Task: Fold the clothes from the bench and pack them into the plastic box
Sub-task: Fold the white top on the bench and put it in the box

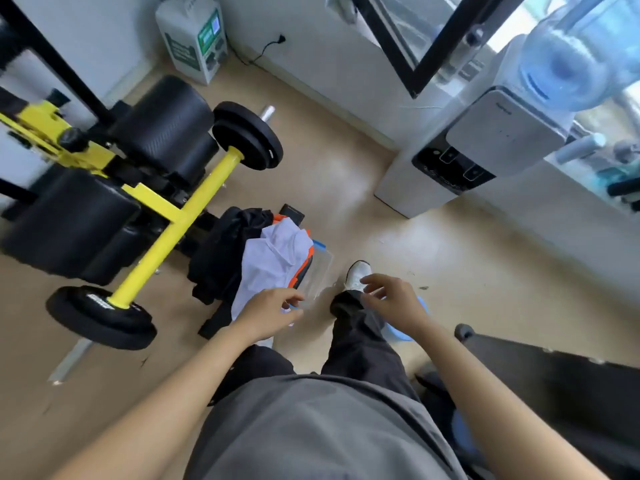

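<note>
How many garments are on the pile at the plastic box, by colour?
black garment: 1
white garment: 1
orange garment: 1, mostly covered by the white one
Total: 3, heaped over the clear plastic box

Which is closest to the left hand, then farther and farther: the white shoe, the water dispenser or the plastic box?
1. plastic box, right by the fingers of the left hand.
2. white shoe, farther to the right.
3. water dispenser, far ahead on the right.
</note>
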Demonstrator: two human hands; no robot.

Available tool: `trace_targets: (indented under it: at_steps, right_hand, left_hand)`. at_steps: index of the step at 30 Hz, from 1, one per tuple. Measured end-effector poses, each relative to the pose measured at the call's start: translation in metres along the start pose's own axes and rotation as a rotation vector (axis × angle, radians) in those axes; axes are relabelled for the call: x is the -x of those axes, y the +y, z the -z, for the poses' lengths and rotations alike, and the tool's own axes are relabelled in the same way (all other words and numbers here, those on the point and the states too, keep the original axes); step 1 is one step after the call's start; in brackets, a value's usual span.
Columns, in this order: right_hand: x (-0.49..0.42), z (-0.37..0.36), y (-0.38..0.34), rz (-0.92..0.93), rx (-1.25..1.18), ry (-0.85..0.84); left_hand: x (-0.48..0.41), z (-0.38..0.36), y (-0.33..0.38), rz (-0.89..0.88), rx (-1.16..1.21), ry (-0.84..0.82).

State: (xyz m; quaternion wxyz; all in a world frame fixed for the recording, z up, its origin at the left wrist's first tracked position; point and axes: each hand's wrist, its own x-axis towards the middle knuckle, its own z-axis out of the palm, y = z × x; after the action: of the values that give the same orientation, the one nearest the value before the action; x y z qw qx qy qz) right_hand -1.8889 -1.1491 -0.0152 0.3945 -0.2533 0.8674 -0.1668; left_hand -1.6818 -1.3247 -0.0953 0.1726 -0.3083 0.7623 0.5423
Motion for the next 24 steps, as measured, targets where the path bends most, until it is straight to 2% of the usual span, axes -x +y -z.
trace_targets:
  at_steps: [8,12,14,20,24]
  right_hand:
    - [-0.187,0.038,-0.014,0.259,0.261,-0.438]
    - [-0.260,0.041,-0.028,0.409,0.447,-0.576]
    - [-0.290,0.030,-0.037,0.540,0.575,-0.663]
    - [-0.358,-0.044,-0.031,0.726,0.651,-0.813]
    - [-0.381,-0.103,-0.010,0.880,0.696,-0.773]
  left_hand:
    - [-0.084,-0.003,0.005,0.365,0.262,0.363]
    - [-0.108,-0.026,0.023,0.559,0.435,0.539]
    - [-0.119,-0.040,0.028,0.629,0.495,0.628]
    - [-0.158,-0.078,0.006,0.764,0.434,0.860]
    - [-0.191,-0.103,-0.039,0.770,0.243,0.952]
